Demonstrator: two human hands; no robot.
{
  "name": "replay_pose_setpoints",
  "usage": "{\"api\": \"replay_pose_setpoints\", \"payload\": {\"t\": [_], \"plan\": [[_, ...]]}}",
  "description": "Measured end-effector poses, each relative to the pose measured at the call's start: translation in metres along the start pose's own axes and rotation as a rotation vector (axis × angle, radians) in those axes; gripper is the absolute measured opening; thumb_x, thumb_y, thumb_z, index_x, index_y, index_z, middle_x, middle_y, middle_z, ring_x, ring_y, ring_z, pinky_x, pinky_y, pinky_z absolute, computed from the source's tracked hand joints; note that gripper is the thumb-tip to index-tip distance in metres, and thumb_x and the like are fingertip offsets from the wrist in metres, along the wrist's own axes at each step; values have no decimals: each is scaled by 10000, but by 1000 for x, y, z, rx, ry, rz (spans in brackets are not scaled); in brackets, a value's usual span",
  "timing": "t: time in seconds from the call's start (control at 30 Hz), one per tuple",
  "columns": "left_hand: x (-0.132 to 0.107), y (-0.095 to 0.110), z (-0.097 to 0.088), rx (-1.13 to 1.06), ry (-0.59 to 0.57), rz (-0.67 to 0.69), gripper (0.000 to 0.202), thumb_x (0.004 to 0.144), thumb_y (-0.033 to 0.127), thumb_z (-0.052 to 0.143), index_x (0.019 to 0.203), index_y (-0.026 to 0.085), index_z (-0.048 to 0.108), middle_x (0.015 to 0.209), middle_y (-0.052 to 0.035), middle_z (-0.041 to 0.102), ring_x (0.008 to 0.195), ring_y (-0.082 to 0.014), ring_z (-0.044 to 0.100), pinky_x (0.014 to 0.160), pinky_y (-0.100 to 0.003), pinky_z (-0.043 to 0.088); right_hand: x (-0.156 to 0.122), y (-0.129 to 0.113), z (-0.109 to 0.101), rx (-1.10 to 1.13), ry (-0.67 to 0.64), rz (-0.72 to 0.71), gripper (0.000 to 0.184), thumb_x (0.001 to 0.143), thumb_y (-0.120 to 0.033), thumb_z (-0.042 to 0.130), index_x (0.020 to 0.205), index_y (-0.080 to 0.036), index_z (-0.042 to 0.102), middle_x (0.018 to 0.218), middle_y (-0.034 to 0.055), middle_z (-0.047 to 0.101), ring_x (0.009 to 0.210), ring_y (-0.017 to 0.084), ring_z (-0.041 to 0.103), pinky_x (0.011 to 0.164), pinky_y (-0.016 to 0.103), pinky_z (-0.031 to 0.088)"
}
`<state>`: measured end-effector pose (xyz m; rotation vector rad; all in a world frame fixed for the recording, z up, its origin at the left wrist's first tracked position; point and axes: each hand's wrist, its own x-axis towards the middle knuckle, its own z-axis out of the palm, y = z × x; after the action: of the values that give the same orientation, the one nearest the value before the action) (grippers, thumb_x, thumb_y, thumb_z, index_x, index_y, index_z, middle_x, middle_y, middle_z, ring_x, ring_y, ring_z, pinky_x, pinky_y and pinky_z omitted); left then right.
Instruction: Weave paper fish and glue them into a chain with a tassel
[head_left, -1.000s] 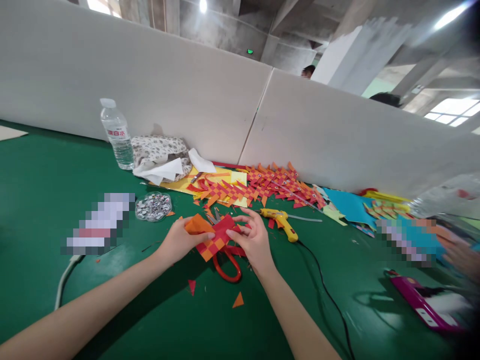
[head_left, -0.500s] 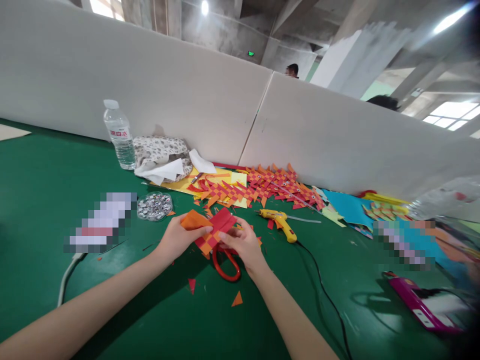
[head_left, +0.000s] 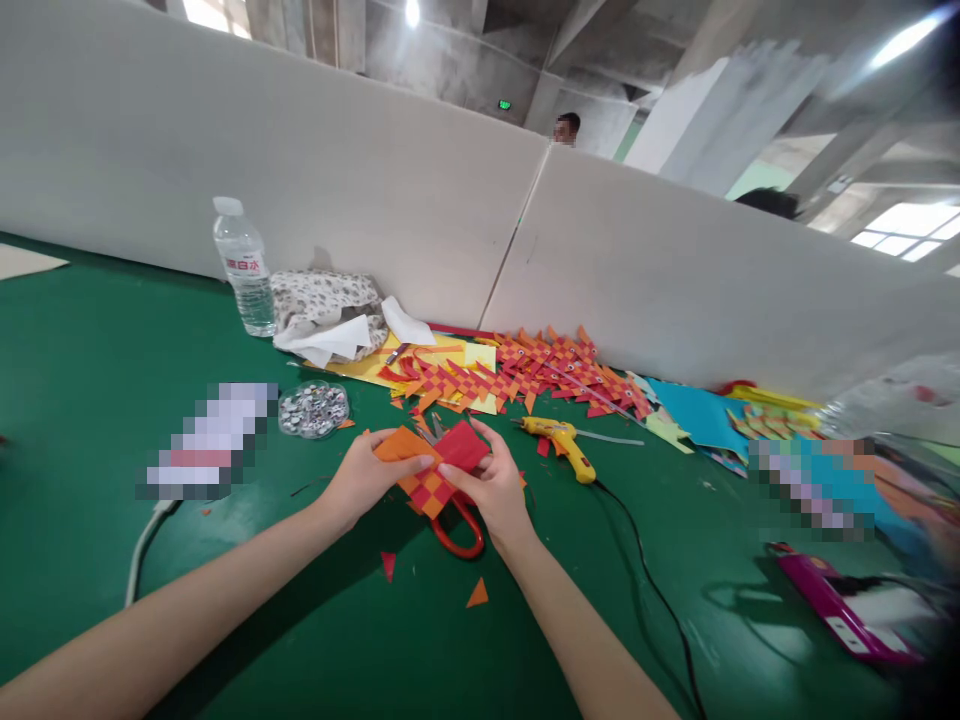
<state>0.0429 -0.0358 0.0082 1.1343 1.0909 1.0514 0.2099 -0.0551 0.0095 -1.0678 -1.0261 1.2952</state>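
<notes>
Both hands hold one woven paper piece (head_left: 430, 492), checkered red and orange, above the green table. My left hand (head_left: 369, 474) pinches its orange flap, the thumb on top. My right hand (head_left: 495, 490) grips the red flap, thumb pressed near the middle and fingers behind. Beneath the piece lie scissors (head_left: 466, 545); a red handle loop shows below it and part of the blades above, the rest hidden. Small red (head_left: 388, 566) and orange paper scraps (head_left: 478, 593) lie nearer to me. A yellow glue gun (head_left: 564, 445) rests right of my right hand.
Finished-looking checkered paper fish (head_left: 540, 365) are heaped by the white partition (head_left: 360, 150). A tray of googly eyes (head_left: 313, 410), a water bottle (head_left: 246, 270) and a spotted cloth pouch (head_left: 322, 300) stand left. A purple power strip (head_left: 840, 610) and the glue gun's cord lie right.
The red flap has shifted right and the orange one lies flatter, so the two now spread apart in a V. My right thumb has moved onto the front of the piece.
</notes>
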Motion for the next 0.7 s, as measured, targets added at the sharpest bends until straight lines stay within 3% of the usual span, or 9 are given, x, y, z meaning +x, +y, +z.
{"api": "replay_pose_setpoints", "payload": {"t": [0.23,0.43,0.7], "plan": [[8,-3,-5,-124,-76,-4,296,597,335,758,814,163,653,793,-22,716,679,-153,652,641,-246,517,4,2,-5,-18,33,8,790,532,-228,805,1209,-235,398,841,23,709,793,240,675,755,391,536],[7,-6,-2,-131,-114,-32,288,590,311,767,807,161,649,782,-16,718,679,-144,654,646,-238,518,5,4,-2,74,96,156,866,446,-212,832,1217,-225,436,925,28,701,922,253,645,864,429,490],[8,-3,-4,-153,-131,-25,282,578,302,775,777,160,633,754,-7,712,666,-143,653,648,-247,516,0,-5,4,159,63,178,758,474,-183,823,1166,-213,514,896,11,699,846,205,650,828,376,496]]}}
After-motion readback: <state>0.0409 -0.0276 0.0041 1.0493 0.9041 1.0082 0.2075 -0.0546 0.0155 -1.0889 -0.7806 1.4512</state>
